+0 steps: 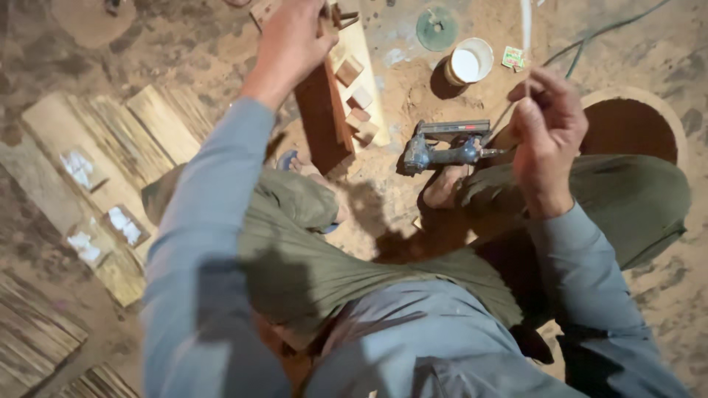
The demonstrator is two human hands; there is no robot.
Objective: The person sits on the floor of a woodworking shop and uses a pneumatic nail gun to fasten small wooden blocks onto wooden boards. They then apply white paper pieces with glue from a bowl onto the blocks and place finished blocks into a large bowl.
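On the far left of the sandy floor (413,81), well away from the nail gun (442,147), pale wooden planks (110,162) lie side by side, and three of them carry small recesses with white patches (122,225). More dark slats (33,332) lie below them at the edge.

Nearer to the nail gun, on its left, the left hand (291,40) reaches forward from a blue sleeve (206,243). Its fingers are closed around the upper part of a reddish-brown wooden board (321,118), which stands tilted over a pale plank (369,81). Small wooden blocks (355,99) lie on that pale plank, just beside the board.

The nail gun, grey-blue, lies on the sand between the two hands and is not touched by either of them. A bare foot (446,184) rests just below it. Above it stand a white round container (470,61) and a green round lid (436,28), near each other.

To the right of the nail gun, the right hand (546,133) is raised, with the fingers curled together around something thin; I cannot tell what it is. Behind this hand there is a round hole with a pale rim (634,129) in the floor. A green cable (590,40) runs across the sand above it.
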